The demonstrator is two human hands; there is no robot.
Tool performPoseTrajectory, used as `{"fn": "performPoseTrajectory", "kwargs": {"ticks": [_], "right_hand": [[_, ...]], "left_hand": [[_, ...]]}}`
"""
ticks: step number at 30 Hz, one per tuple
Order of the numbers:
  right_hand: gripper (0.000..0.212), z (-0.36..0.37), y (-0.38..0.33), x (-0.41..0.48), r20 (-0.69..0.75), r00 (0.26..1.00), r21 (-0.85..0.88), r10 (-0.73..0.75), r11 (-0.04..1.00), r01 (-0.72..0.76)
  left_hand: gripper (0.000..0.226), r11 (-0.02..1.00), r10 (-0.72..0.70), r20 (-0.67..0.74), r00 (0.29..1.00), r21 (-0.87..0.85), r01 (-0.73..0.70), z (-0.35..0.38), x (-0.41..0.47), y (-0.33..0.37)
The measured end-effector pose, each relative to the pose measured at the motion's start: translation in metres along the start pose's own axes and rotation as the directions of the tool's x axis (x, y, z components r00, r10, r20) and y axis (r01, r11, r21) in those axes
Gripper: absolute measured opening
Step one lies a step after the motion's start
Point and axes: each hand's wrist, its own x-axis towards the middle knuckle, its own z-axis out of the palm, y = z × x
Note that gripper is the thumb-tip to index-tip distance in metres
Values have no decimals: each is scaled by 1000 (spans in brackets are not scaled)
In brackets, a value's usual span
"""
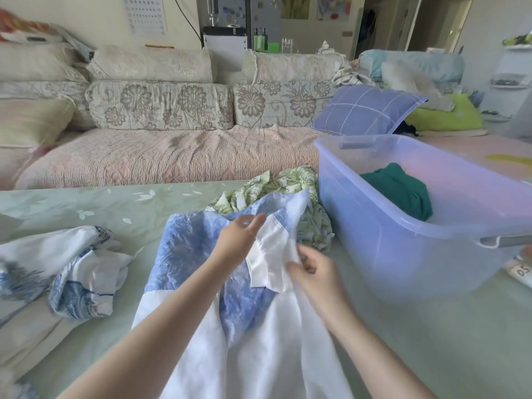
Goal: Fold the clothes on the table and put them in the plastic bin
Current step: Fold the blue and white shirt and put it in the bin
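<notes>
A blue-and-white garment (190, 254) lies spread on the table (86, 205) in front of me. My left hand (239, 240) rests on it near its white collar, fingers extended. My right hand (313, 272) pinches the white collar fabric at its right edge. Behind the garment lies a crumpled green leaf-print garment (288, 182). At the left sits a rumpled white garment with blue print (74, 269). The translucent plastic bin (403, 240) stands at the right with a folded dark green garment (403, 191) inside.
A floral sofa (172, 110) runs behind the table, with a blue checked pillow (365, 110) and more cushions at the right. A labelled item (521, 272) lies at the table's right edge beside the bin.
</notes>
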Motion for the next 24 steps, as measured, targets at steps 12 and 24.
{"fn": "performPoseTrajectory", "kwargs": {"ticks": [12,24], "right_hand": [[20,71,-15,-24,314,933,-193,-173,951,242],[57,83,-43,-51,628,773,-471,88,834,287]], "left_hand": [[15,978,-196,-172,966,36,205,-18,47,-3],[33,975,-212,-191,958,23,220,-40,58,-47]]}}
